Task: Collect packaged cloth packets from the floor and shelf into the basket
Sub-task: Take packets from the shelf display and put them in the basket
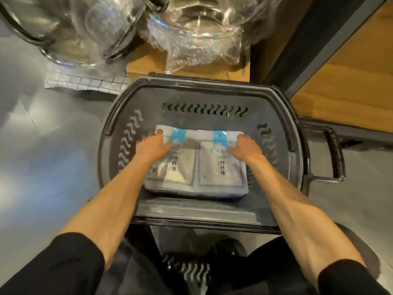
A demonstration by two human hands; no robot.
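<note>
Two packs of cloth, a left packet (pixel 180 171) and a right packet (pixel 221 167), are lying side by side inside the grey basket (pixel 204 86), on top of what is looking like more of the same stacked beneath. The left grip (pixel 154 143) is holding the left packet at its far outer corner, fingers bending over the edge and thumb resting on the top face. The right grip (pixel 244 145) is holding the right packet the same way at the opposite far corner. Blur is hiding how tightly either one is closing.

Basket walls with wavy slots are standing close around both grips, and a folding handle (pixel 333 154) is hanging down outside, right of the right grip. Beyond the grips, past the basket's far rim, a cardboard box (pixel 146 64) is carrying a plastic-wrapped glass bowl (pixel 204 24), with a second glass bowl (pixel 70 33) sitting further left. A checked sheet (pixel 85 81) is lying on the grey floor (pixel 42 145) ahead of the left grip. A wooden panel (pixel 350 77) is rising beyond the right grip.
</note>
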